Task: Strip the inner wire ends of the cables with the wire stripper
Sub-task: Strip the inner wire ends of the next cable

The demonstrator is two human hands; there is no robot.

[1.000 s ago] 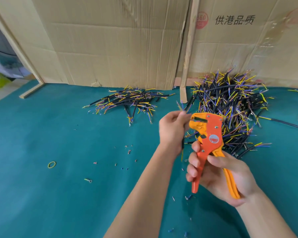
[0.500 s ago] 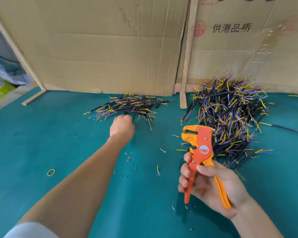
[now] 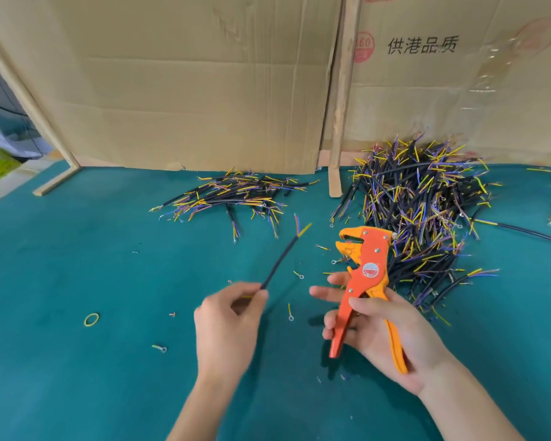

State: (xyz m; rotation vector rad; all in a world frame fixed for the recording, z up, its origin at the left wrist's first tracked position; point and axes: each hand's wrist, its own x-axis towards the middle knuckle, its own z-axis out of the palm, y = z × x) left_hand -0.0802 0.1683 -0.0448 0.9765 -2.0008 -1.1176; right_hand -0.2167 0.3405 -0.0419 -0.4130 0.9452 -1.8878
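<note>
The right hand (image 3: 385,329) grips the stripper (image 3: 365,281) by its handles, head up. The left hand (image 3: 226,326) pinches a cable (image 3: 280,262) at its lower end, above the counter (image 3: 77,377); it looks light and bendy, better held near the splayed wires. Piles (image 3: 420,205) lie beyond.

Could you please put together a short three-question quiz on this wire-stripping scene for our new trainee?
1. True or false: the left hand pinches a black cable.
2. Which hand holds the orange wire stripper?
3. The larger cable pile lies: A) beside the yellow rubber band, B) behind the stripper, against the cardboard, C) under the left hand.

Key: 1 true; 2 the right hand; 3 B.
</note>
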